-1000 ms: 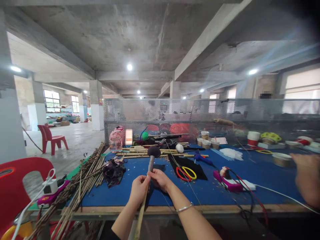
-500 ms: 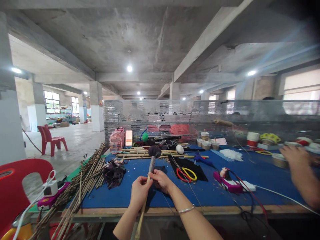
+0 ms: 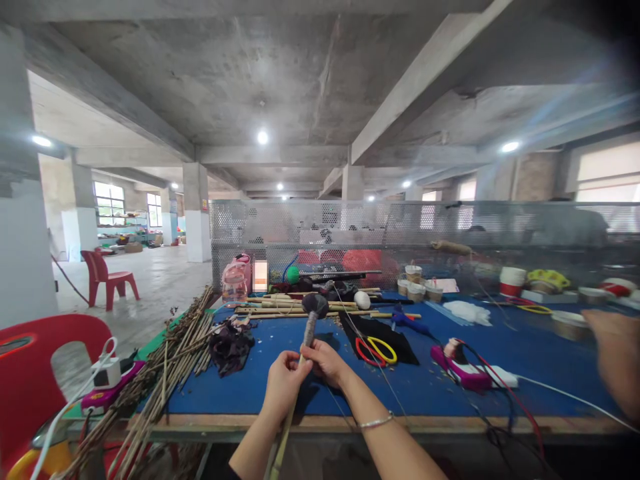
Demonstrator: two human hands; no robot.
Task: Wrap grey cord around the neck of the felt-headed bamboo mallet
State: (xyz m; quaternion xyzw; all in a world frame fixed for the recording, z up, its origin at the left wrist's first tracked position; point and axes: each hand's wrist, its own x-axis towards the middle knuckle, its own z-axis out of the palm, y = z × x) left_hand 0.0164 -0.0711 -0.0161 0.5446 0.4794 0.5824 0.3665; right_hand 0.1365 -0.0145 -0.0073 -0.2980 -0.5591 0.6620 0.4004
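In the middle of the head view I hold a pale wooden stick tilted slightly, its lower end reaching past the table edge toward me. Grey wrapping covers its upper part, and a dark round head tops it. My left hand is closed around the stick below the wrapping. Just above, my right hand, below a bracelet, pinches the lower end of the wrapping with thumb and fingers. Red-and-yellow-handled scissors lie on a black cloth right of my hands. Crumpled dark fabric lies to the left.
Dry stems are heaped along the left table edge. A purple power strip with cables and a blue glue gun lie to the right. A co-worker's hand is at far right. Perforated metal screen stands behind.
The view has shifted slightly, so most things sit a little farther right. Both hands keep their hold on the stick with a small finger shift. The co-worker's hand moved right.
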